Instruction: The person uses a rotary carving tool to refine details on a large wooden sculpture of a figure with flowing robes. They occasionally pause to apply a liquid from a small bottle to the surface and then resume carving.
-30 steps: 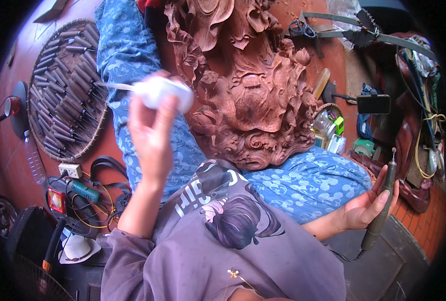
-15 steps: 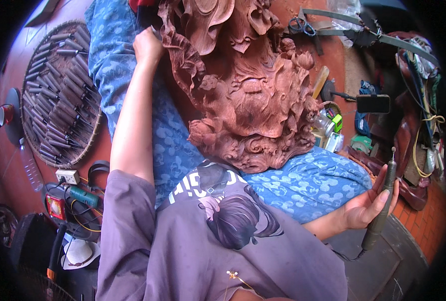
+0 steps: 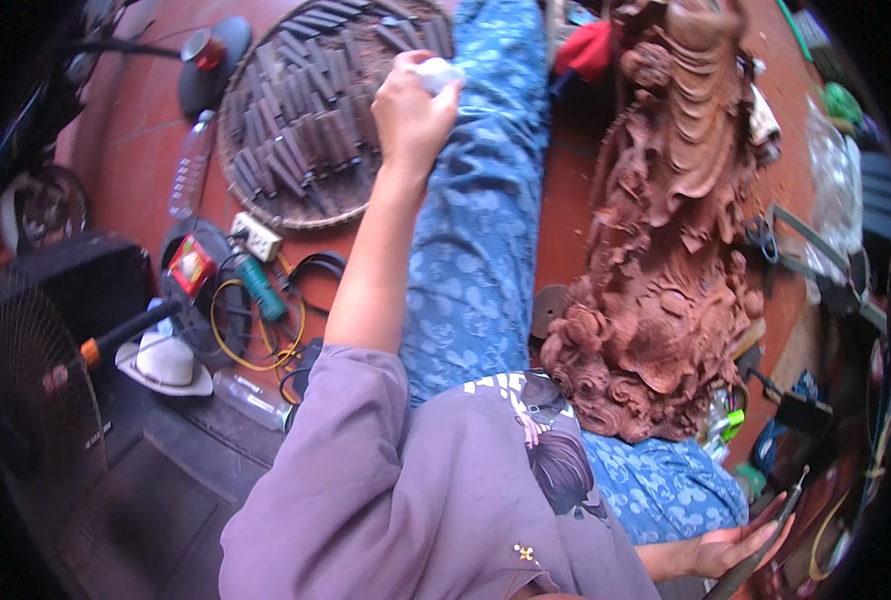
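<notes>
A large reddish-brown wood carving (image 3: 665, 330) with draped folds and flower shapes stands at the right, its base against my blue-patterned trouser leg. My left hand (image 3: 412, 120) is raised over my left leg, beside the basket of chisels. Its fingers are closed round a small white rounded object (image 3: 439, 75), blurred and mostly hidden. Low at the right, my right hand (image 3: 730, 550) grips a slim rotary carving handpiece (image 3: 760, 555). A thin bit with a small ball tip points up from it.
Several dark-handled chisels lie in a round woven basket (image 3: 295, 215). Left of me are a clear bottle (image 3: 191, 165), a power strip (image 3: 255, 234), a green tool (image 3: 260, 288), a white hat (image 3: 165, 362) and a fan (image 3: 35, 370). A phone (image 3: 803, 412) on a stand is right.
My view has swung left. My left hand has left the carving's side and now hovers by the chisel basket, with a white object showing in it. My right hand still grips the handpiece.
</notes>
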The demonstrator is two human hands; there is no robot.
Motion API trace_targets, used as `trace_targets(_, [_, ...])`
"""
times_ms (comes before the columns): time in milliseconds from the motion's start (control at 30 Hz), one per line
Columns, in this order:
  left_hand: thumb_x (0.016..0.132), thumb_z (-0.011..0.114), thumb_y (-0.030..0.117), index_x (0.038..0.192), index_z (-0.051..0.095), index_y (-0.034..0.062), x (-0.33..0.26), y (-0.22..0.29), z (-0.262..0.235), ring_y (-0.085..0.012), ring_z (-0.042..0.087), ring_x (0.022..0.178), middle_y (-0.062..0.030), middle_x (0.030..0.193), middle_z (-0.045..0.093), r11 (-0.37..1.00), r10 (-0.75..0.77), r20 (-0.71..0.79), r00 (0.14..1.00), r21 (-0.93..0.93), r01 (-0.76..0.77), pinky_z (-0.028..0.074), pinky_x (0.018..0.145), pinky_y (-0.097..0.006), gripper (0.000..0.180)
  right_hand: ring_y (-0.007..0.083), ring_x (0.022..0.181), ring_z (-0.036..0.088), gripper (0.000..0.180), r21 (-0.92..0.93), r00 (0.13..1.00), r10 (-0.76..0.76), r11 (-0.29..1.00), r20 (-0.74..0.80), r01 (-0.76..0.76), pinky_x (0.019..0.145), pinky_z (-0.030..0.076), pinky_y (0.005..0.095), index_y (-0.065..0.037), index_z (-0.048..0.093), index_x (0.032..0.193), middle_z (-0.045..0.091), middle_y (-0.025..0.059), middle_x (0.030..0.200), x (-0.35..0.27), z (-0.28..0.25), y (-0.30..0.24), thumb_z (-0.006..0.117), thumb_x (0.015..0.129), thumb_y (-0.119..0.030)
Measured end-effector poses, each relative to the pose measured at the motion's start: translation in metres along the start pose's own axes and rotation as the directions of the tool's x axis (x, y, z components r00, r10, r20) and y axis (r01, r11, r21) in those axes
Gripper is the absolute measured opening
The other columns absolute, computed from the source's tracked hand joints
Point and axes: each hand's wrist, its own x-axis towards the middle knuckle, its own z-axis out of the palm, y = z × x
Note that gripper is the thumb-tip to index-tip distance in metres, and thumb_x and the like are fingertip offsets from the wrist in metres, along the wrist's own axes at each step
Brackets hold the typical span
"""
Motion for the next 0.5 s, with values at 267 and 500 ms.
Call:
trace_targets(267, [0.064,0.075,0.020,0.097,0.061,0.0038,-0.083,-0.187,-0.142,-0.0275,0.065,0.083,-0.0163,0.089,0.066,0.892,-0.354,-0.192,0.915,0.224,0.392,0.050,0.074,-0.035,0.039,0.0320,0.106,0.054,0.028,-0.053,0.988,-0.093,0.994,0.119,0.100,0.097,0.042,0.0381,0.015,0.052,0.107,0.053,0.0259,0.113,0.006,0.003,-0.001,0.045,0.090,-0.006])
trace_targets(500, [0.061,0.077,0.027,0.095,0.063,0.0036,-0.103,-0.278,-0.185,-0.0290,0.064,0.080,-0.0177,0.087,0.066,0.794,-0.312,-0.299,0.902,0.439,0.420,0.049,0.073,-0.038,0.044,0.0315,0.105,0.055,0.029,-0.035,0.994,-0.078,0.996,0.072,0.081,0.097,0.043,0.0384,0.015,0.051,0.107,0.053,0.0243,0.113,0.003,0.010,-0.006,0.048,0.088,-0.007])
